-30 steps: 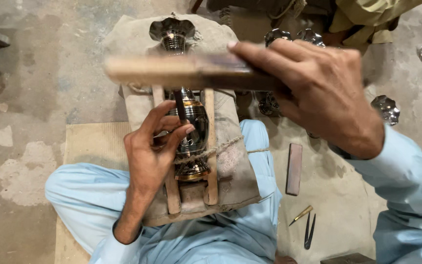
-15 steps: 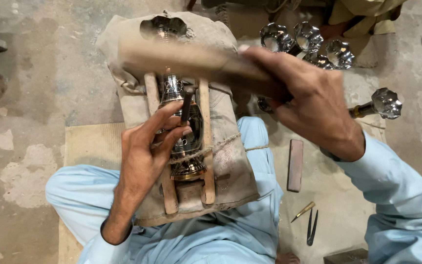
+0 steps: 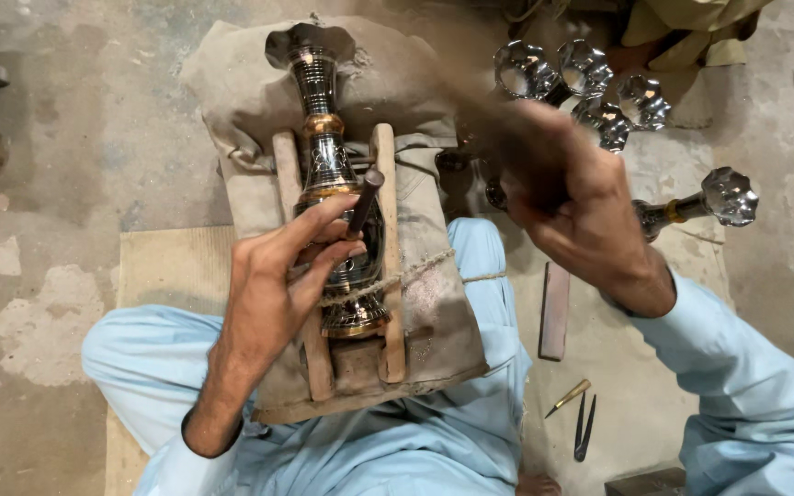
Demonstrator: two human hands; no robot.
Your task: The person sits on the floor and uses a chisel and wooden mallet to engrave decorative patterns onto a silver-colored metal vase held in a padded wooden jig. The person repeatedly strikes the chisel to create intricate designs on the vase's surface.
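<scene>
Pinched between the left hand's (image 3: 273,285) fingers, a short dark chisel (image 3: 364,199) stands tilted on the metal vase (image 3: 335,197). At 2 o'clock of it, the right hand (image 3: 562,197) is fisted around a blurred wooden mallet (image 3: 470,101). Largest first: a cloth-covered block (image 3: 434,303) bears the vase between two wooden rails (image 3: 386,266), a cord (image 3: 415,269) crossing it. Finished vases (image 3: 599,92) lie at 1 o'clock; small tools (image 3: 576,413) at 5.

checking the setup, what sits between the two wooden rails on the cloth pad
In the head view, the engraved metal vase lies between the wooden rails, tied by twine.
</scene>
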